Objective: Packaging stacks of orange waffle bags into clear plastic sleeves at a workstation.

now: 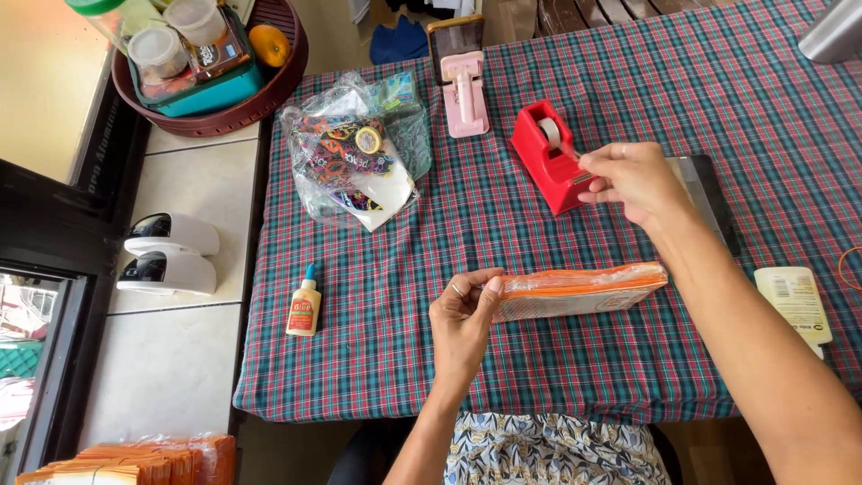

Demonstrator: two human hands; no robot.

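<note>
My left hand [465, 316] grips the left end of a flat orange packet [579, 290] wrapped in clear plastic, holding it on edge above the plaid tablecloth [503, 224]. My right hand [633, 180] is pinched at the front cutter of a red tape dispenser [548, 154], fingertips on the tape end. The dispenser stands just behind the packet.
A clear bag of colourful items [355, 162] lies at left, a small glue bottle [304, 308] near the table's left edge. A pink stand with a phone [462, 76] sits at the back. A dark tablet [714, 202] lies under my right wrist, a white tube [795, 301] at right. A brown basket [215, 63] sits on the counter.
</note>
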